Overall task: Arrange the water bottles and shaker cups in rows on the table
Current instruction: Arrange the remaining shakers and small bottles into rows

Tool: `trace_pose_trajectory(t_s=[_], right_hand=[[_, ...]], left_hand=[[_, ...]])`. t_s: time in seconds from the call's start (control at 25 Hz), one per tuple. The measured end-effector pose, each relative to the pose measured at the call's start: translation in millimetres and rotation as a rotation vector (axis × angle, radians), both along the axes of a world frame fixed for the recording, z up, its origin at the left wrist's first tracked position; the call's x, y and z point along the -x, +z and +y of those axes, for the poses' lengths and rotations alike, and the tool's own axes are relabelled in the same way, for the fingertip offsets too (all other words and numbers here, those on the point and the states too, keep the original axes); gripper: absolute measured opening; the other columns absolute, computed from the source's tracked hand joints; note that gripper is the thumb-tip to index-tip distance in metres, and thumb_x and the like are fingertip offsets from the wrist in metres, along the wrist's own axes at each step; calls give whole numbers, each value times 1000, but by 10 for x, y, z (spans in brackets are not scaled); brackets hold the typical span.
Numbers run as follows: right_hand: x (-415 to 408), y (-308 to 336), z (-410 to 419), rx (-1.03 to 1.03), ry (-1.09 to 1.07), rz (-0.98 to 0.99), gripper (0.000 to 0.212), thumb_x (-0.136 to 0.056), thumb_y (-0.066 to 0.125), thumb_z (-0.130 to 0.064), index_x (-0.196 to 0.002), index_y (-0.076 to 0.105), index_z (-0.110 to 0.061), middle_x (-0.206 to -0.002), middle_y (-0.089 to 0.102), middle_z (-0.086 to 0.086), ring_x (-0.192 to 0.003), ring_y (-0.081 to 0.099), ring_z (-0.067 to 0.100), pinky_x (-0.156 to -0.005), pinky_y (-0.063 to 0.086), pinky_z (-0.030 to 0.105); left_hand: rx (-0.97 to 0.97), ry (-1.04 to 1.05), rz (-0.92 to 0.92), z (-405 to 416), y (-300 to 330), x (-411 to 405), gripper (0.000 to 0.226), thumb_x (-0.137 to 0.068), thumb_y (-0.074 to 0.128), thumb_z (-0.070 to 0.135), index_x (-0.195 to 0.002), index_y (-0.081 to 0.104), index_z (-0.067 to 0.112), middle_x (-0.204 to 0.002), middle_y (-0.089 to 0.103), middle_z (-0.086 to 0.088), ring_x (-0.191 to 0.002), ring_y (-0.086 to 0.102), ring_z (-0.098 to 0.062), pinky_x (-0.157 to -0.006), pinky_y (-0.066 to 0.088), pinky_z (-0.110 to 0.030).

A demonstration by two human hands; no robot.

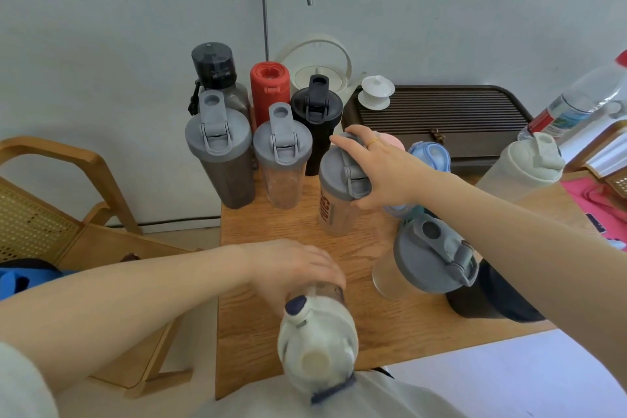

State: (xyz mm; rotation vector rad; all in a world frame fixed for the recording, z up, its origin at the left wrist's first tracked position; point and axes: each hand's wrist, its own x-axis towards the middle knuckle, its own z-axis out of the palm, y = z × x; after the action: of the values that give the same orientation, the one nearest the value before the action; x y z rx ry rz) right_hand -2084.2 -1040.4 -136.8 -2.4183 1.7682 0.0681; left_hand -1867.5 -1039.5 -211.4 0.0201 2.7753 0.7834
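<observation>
Grey-lidded, the clear plastic shaker cup point(339, 193) stood just right of the second row's clear shaker point(281, 163), the right hand point(376, 173) curled over its lid. It was seemingly being set third in that row; next it needed squaring and letting go. Its brown lettering was unreadable. The left hand point(295, 268) gripped a white-capped bottle point(317, 332) nearer the table's front edge.

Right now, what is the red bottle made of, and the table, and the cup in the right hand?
Red bottle: probably matte plastic or coated metal; dull, opaque. Table: wood or veneer; grain lines show. Shaker cup gripped by the right hand: likely clear plastic; see-through body, grey lid.
</observation>
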Motion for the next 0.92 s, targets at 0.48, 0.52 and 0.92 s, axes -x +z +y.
trace_pose_trajectory(t_s=[0.48,0.52,0.92], right_hand=[[-231,-55,-97,88,-172,12,101,-63,73,-38,-144,17,-20,-150,17,15,-113,50,36,-74,48,38],[-248,-51,-120,88,-175,23,101,-63,73,-38,-144,16,-20,-150,16,15,-112,50,36,-72,48,37],[-157,55,-251,9,-143,22,117,-65,77,-45,-147,-4,-19,-156,-7,16,-141,16,37,-110,24,42]], left_hand=[[-518,1239,295,-111,-194,-458,31,-62,82,33,-81,63,18,-94,66,9,-100,59,-11,-95,46,-36],[-502,1263,301,-141,-184,-472,26,-62,82,32,-75,63,19,-88,66,11,-96,60,-11,-92,46,-35],[-508,1140,247,-313,-142,-439,54,-48,76,50,-97,55,42,-103,63,14,-107,56,-12,-98,45,-38]])
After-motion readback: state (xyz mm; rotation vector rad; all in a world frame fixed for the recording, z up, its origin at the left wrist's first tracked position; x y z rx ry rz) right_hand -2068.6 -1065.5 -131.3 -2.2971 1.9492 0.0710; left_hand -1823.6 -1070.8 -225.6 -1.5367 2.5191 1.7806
